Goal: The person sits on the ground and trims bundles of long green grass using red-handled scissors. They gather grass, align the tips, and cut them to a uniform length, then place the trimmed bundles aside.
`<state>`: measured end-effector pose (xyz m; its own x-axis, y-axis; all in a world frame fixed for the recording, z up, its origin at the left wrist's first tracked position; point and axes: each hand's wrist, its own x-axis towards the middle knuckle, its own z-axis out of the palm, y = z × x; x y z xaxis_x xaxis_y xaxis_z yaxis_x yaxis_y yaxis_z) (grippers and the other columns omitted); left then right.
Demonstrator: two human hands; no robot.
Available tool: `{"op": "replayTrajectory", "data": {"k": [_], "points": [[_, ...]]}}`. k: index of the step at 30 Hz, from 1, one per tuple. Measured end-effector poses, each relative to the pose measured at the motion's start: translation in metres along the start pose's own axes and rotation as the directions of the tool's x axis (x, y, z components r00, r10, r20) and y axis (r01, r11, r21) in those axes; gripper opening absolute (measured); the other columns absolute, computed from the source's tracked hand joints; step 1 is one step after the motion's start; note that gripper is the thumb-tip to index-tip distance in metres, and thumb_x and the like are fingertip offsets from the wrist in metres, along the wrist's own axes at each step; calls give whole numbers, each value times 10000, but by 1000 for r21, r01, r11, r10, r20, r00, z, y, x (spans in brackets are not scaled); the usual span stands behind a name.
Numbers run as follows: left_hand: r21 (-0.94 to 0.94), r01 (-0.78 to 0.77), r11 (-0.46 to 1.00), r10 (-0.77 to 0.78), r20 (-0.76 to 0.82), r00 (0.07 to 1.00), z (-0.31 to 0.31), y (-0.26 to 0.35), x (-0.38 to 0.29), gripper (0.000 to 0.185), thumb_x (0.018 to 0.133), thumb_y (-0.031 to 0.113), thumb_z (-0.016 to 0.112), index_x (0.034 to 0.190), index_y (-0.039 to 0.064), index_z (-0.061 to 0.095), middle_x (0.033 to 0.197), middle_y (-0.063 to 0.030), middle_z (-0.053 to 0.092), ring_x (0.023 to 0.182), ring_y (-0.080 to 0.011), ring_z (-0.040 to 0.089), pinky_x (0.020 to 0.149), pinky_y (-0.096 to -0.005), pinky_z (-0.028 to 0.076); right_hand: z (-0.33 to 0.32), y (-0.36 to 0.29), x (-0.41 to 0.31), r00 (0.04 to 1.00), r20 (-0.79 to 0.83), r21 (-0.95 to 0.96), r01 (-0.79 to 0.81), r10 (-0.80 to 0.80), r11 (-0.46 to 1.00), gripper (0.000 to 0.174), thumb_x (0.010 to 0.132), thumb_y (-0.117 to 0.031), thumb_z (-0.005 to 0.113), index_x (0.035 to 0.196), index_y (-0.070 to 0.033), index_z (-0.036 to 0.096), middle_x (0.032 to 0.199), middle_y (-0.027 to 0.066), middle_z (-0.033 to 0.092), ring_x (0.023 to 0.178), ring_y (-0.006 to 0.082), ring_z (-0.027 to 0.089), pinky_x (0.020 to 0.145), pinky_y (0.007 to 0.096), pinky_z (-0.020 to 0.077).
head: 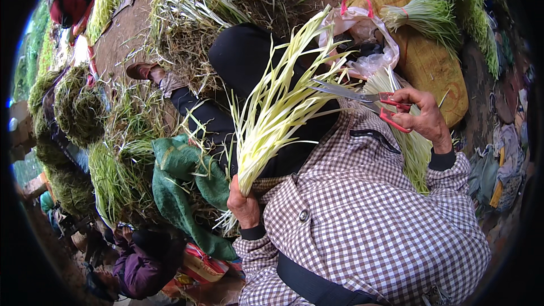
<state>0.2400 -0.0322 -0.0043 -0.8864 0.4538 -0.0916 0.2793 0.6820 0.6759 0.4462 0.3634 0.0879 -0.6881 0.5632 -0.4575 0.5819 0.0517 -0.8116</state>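
Observation:
My left hand (243, 204) grips a bunch of pale yellow-green chives (272, 119) near one end, and its long leaves fan out over my dark trousers. A pair of scissors with red handles (361, 95) is in my right hand (425, 114), fingers through the loops. Its blades are parted, their tips close to the leaf ends of the bunch; I cannot tell if they touch. Another bundle of pale chives (410, 148) lies beside my lap under my right forearm. White stem ends (226, 222) show just below my left hand.
A white plastic bag (386, 51) with a pink handle stands beside a yellow woven sack (442, 80), on which a tied bundle of chives (425, 19) rests. Green cloth (178, 174) lies at my left. Piles of uncleaned chives (182, 29) cover the ground. Another person (144, 259) sits nearby.

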Motion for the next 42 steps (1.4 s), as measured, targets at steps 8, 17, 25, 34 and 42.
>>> {"op": "replayTrajectory", "data": {"k": [8,17,25,34,42], "points": [[-533,116,838,-203,-107,973,-16,28,14,201,948,44,620,1123,-52,651,1062,-75,690,927,-136,624,817,-258,471,20,-4,4,998,5,35,63,-63,997,445,707,-245,810,1037,18,670,898,9,636,788,78,553,733,240,466],[-128,46,991,-56,-80,995,1,-1,13,194,882,23,640,1072,-8,665,1018,-160,712,871,-251,696,756,-318,513,12,3,4,999,-28,31,38,-37,999,396,719,-178,781,1046,12,661,938,-8,634,802,68,519,749,224,445],[-69,95,993,-98,-50,994,1,-6,12,216,858,2,632,1071,1,666,1051,-167,709,895,-296,699,763,-338,521,16,-15,11,989,-116,106,100,-87,989,366,745,-146,766,1052,9,640,901,-21,585,801,61,489,749,223,435],[-67,81,994,-87,-80,993,5,-7,12,223,858,-9,611,1075,5,665,1041,-178,708,908,-319,702,766,-352,526,23,-29,42,971,-106,9,217,-214,976,417,768,-213,777,1097,-3,632,896,-7,593,811,70,515,773,240,462],[-87,79,993,-85,-67,994,3,-4,12,237,856,-15,620,1088,8,663,1047,-180,706,924,-313,701,775,-348,524,28,-37,54,980,-47,59,194,-191,979,441,807,-220,772,1142,16,610,992,19,637,889,84,583,824,246,492]]}}
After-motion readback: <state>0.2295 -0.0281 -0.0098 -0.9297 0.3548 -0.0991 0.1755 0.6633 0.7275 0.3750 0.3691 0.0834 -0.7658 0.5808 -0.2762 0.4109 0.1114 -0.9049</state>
